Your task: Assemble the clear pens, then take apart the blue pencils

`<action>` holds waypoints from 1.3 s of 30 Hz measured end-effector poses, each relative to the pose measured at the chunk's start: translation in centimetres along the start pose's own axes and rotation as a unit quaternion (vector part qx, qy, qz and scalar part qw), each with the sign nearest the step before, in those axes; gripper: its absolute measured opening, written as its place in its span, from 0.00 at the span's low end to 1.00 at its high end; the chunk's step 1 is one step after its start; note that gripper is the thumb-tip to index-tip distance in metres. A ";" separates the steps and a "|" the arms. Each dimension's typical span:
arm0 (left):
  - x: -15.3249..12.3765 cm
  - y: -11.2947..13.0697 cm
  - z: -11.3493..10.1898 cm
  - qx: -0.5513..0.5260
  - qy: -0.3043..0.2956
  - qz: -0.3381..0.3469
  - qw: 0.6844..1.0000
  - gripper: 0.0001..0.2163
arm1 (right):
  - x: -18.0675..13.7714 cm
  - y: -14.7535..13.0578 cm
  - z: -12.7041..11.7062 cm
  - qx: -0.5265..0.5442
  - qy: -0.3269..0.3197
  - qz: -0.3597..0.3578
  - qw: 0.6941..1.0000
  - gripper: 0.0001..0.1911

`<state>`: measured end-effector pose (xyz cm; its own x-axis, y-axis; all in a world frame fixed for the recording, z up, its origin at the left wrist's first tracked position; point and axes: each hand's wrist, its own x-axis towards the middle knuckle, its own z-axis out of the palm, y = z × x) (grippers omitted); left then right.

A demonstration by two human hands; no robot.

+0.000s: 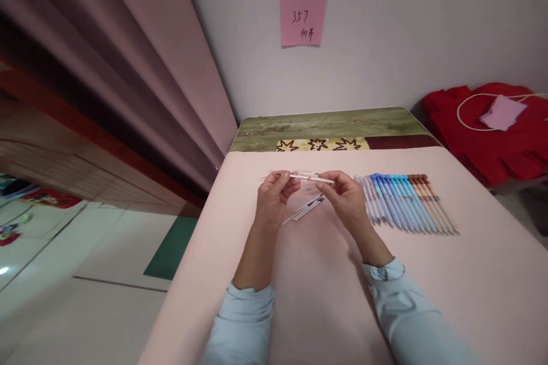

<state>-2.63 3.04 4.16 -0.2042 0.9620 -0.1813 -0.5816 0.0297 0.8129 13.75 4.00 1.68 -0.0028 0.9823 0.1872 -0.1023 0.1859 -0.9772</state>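
Both hands are raised a little over the pink tabletop, with a slim white pen refill (306,177) stretched between them. My left hand (274,194) pinches its left end, thumb against fingers. At the other end, my right hand (346,197) closes its thumb and fingers on the same refill. Just beneath and between the hands lie several loose white refills (303,210) with dark sections, slanting on the table. Beside my right hand is a row of pens (406,205), lined up side by side in white, blue, light blue and brown groups, tips toward me.
The pink table covering (325,296) ends short of a green board (325,122) at the wall. A red cloth (462,131) with a cord and pink paper (503,112) sits at the right. A curtain (162,45) hangs at the left; a pink note (303,13) is on the wall.
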 end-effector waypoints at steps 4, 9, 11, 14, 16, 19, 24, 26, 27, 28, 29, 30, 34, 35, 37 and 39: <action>-0.1 -0.1 0.1 0.006 -0.004 -0.005 1.000 0.13 | 0.0 -0.2 -0.1 -0.010 -0.002 -0.004 1.000 0.16; -0.2 -0.2 0.0 0.018 -0.010 -0.009 1.000 0.14 | 0.1 0.0 -0.4 -0.017 -0.002 -0.002 1.000 0.16; -0.2 -0.2 0.0 0.021 -0.008 -0.008 1.000 0.14 | 0.0 0.0 -0.4 -0.026 -0.001 -0.004 1.000 0.15; -0.2 -0.3 0.1 0.024 -0.005 -0.009 1.000 0.15 | 0.0 -0.2 -0.4 -0.036 0.005 -0.013 0.999 0.14; -0.1 -0.4 0.1 0.026 -0.005 -0.014 1.000 0.15 | 0.1 -0.3 -0.4 -0.034 0.010 -0.017 0.999 0.14; -0.1 -0.5 0.2 0.029 -0.007 -0.018 0.999 0.16 | 0.1 -0.5 -0.6 -0.035 0.012 -0.016 0.999 0.14; -0.2 -0.7 0.3 0.039 -0.007 -0.004 0.999 0.17 | 0.0 -0.5 -0.4 -0.044 -0.012 -0.009 0.999 0.15; -0.3 -0.8 0.4 0.054 -0.014 -0.003 0.998 0.16 | 0.0 -0.5 -0.4 -0.064 -0.022 -0.012 0.998 0.15; -0.4 -0.8 0.4 0.064 -0.019 -0.003 0.998 0.16 | 0.0 -0.4 -0.4 -0.077 -0.026 -0.017 0.997 0.14; -0.4 -0.8 0.5 0.075 -0.022 -0.002 0.997 0.16 | 0.0 -0.4 -0.5 -0.089 -0.029 -0.024 0.995 0.14; -0.5 -0.9 0.5 0.087 -0.024 0.001 0.996 0.15 | 0.0 -0.2 -0.6 -0.099 -0.033 -0.030 0.994 0.13; -0.5 -0.9 0.6 0.101 -0.023 0.005 0.995 0.15 | 0.1 -0.1 -0.7 -0.107 -0.038 -0.034 0.993 0.13; -0.5 -1.0 0.5 0.154 -0.013 0.022 0.988 0.14 | 0.3 0.7 -1.0 -0.122 -0.066 -0.019 0.990 0.13; -0.5 -1.1 0.5 0.162 -0.011 0.025 0.986 0.13 | 0.3 0.9 -1.0 -0.121 -0.071 -0.013 0.990 0.13; -0.5 -1.1 0.5 0.173 -0.010 0.031 0.984 0.13 | 0.3 1.2 -1.0 -0.113 -0.080 -0.002 0.990 0.13; -0.4 -1.1 0.4 0.180 -0.015 0.031 0.983 0.14 | 0.3 1.3 -0.8 -0.090 -0.086 0.013 0.992 0.14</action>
<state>-1.57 2.73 3.60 -0.2039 0.9724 -0.1131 -0.2520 0.0595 0.9659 14.45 4.54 0.42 -0.1741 0.9714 0.1617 0.0796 0.1775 -0.9809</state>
